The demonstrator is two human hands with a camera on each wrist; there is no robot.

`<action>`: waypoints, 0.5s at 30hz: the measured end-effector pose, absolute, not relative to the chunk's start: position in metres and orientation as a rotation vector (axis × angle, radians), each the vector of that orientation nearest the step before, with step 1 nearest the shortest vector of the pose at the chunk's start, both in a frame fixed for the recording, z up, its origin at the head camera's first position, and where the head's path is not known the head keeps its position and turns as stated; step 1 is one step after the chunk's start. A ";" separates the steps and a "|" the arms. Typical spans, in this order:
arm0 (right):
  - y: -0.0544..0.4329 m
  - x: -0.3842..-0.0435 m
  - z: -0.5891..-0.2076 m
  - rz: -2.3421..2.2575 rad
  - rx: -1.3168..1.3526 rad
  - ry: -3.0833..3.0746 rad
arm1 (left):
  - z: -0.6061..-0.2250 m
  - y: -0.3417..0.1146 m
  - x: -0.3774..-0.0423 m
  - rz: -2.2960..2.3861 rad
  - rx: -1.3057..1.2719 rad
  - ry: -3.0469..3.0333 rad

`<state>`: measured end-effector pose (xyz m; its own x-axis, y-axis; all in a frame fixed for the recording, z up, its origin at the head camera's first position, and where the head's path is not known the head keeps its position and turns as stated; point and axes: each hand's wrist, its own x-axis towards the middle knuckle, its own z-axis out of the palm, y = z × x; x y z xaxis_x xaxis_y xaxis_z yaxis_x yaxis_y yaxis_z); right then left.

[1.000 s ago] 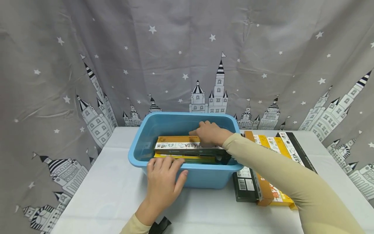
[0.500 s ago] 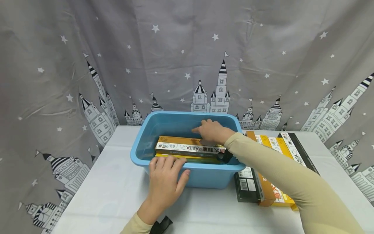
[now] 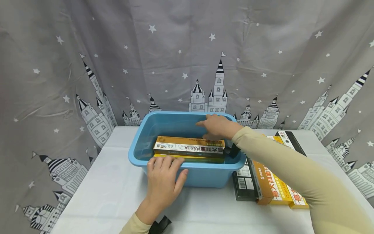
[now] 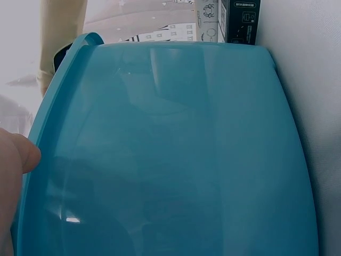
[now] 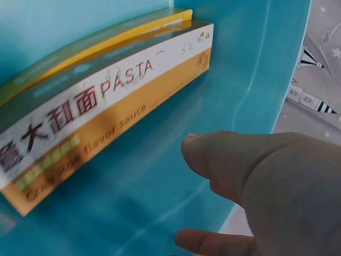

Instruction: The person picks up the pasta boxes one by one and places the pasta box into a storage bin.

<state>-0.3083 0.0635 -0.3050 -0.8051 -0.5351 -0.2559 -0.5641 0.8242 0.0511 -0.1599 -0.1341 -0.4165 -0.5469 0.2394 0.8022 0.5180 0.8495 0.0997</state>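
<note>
A blue plastic bin [image 3: 210,177] stands at the middle of the table. Inside, along its near wall, lies an orange, white and dark pasta box [image 3: 190,146], with a yellow-green box [image 3: 190,159] beside it, mostly covered in the head view. My left hand [image 3: 163,182] holds the bin's front rim, fingertips hooked over it and hidden inside; its thumb [image 4: 26,152] shows at the rim in the left wrist view. Over the right part of the bin, my right hand [image 3: 219,126] has its fingers extended and holds nothing. The right wrist view shows it apart from the pasta box.
Right of the bin, several pasta boxes lie in a row: a black box [image 3: 245,187], an orange box [image 3: 263,182], yellow boxes [image 3: 280,188] and another black box [image 3: 293,143]. My right sleeve [image 3: 280,162] crosses above them. A grey castle-print curtain [image 3: 181,65] hangs behind the table.
My right hand has shifted right and away from the orange pasta box, uncovering its right end and lettering. The left hand stays on the rim.
</note>
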 end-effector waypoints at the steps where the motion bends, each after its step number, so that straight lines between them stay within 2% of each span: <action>1: 0.067 -0.308 -0.304 0.191 -0.852 2.789 | -0.416 -0.134 -0.160 -0.412 -0.548 -2.161; 15: 0.150 -0.289 -0.281 0.085 -0.899 2.975 | -0.416 -0.133 -0.160 -0.413 -0.541 -2.162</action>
<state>-0.2890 0.1498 -0.2813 -0.8323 -0.5524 -0.0466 -0.5542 0.8313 0.0428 -0.1603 -0.1327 -0.4161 -0.5474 0.2339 0.8035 0.5134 0.8521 0.1017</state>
